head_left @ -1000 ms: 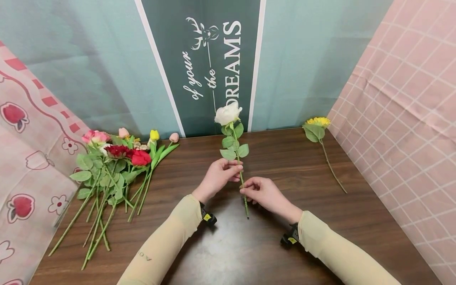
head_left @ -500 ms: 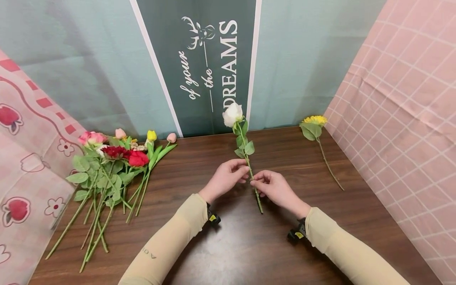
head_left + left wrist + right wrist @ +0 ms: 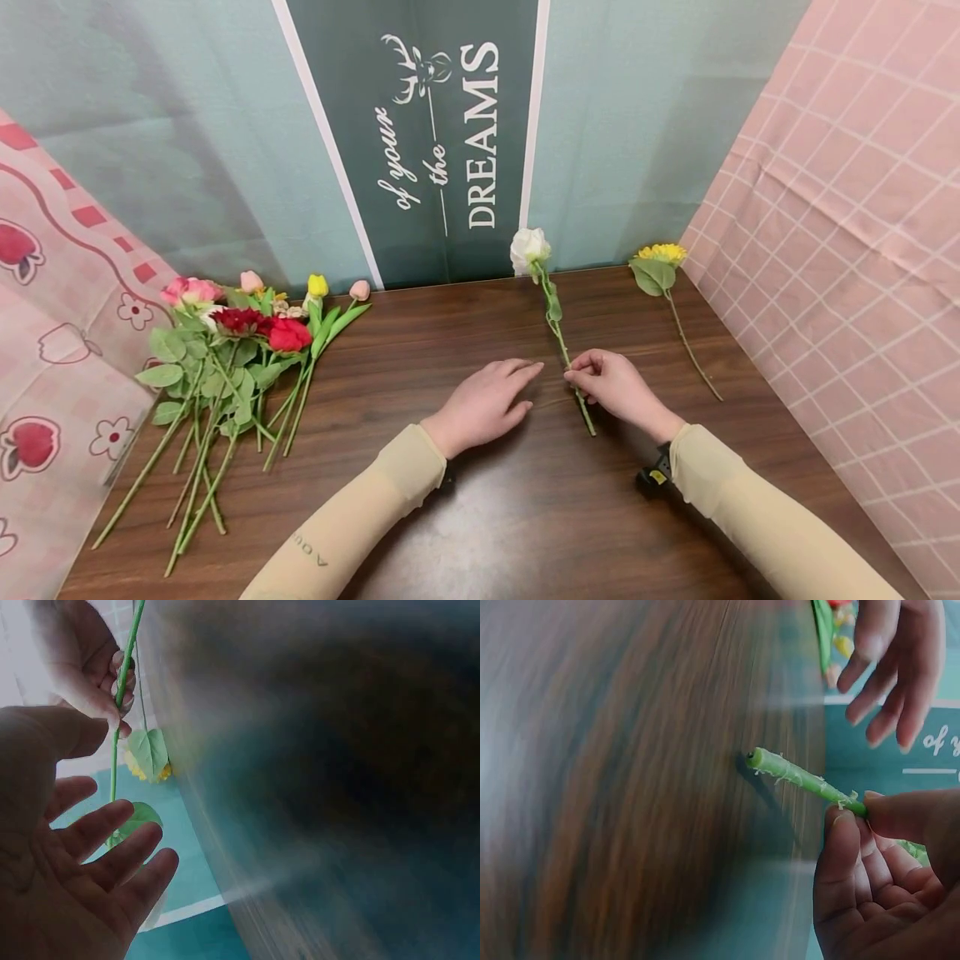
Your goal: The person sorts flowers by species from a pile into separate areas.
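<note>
Far left of the dark wooden table: a loose bunch of flowers, red, pink and yellow heads toward the far edge, stems fanned toward the near left.

Centre: left hand low over the table, palm down, fingers straight and relaxed, grasping nothing. The left wrist view shows its palm spread, with the stem just beyond the fingertips, not touching.

Just right of it: right hand pinches the green stem of the white rose between thumb and curled fingers. The right wrist view shows the pinch a short way up from the cut end, which juts out above the wood. Stem slants from the near cut end up to the bloom at the far edge, against the backdrop.

Right: a yellow flower lies alone on the table, bloom far, stem running toward the near right, apart from the rose.
</note>
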### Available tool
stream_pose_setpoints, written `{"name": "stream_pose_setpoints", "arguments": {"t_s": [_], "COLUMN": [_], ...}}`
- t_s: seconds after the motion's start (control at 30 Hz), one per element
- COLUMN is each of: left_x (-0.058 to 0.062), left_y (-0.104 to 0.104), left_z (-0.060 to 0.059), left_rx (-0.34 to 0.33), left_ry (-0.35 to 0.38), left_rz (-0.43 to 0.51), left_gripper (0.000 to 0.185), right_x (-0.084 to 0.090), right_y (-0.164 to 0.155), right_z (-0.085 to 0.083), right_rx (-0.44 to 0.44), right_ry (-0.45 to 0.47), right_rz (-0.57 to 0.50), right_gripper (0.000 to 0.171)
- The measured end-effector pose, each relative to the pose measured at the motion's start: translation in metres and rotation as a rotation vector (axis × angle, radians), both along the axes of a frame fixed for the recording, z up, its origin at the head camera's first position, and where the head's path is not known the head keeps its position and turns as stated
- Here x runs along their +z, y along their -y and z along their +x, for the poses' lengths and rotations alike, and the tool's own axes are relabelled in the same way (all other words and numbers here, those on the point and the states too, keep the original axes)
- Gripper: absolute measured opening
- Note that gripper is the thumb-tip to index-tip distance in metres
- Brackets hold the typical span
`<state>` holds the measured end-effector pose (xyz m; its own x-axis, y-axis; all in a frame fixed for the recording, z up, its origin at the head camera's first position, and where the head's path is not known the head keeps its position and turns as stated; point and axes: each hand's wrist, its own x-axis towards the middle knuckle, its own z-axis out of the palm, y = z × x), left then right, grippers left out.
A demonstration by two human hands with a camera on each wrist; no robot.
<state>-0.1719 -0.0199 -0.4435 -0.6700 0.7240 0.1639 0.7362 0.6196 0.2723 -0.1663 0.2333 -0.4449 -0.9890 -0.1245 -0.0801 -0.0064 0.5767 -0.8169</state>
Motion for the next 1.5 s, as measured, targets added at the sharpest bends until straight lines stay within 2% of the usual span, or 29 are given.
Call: {"name": "stream_pose_setpoints", "arguments": {"t_s": [0.17,0.3,0.57,0.93,1.5], "left_x": [-0.002,-0.001,-0.006,-0.006,-0.003], "left_y": [-0.002,-0.002,0.005,0.010,0.013], "left_z": [0.005,0.007,0.005,0.004,0.005], "left_rx": [-0.068,-0.082,-0.056,-0.068,-0.057], "left_ry": [-0.113,-0.138,-0.099,-0.091,-0.037], "left_rz": [-0.069,-0.075,-0.140,-0.131,-0.168], "left_gripper": [0.062,0.063,0.067,0.067,0.067], "right_x": [0.000,-0.001,-0.004,-0.001,-0.009], "right_y": [-0.012,-0.015,-0.016,-0.013,-0.005], "right_z": [-0.007,-0.013,-0.020,-0.027,-0.023], "right_rx": [-0.002,-0.007,-0.006,0.008,0.042], "right_ry": [0.004,0.020,0.034,0.091,0.024], "right_rz": [0.089,0.124,0.183,0.207,0.240], "right_gripper": [0.020,0.021,0.020,0.025,0.033]}}
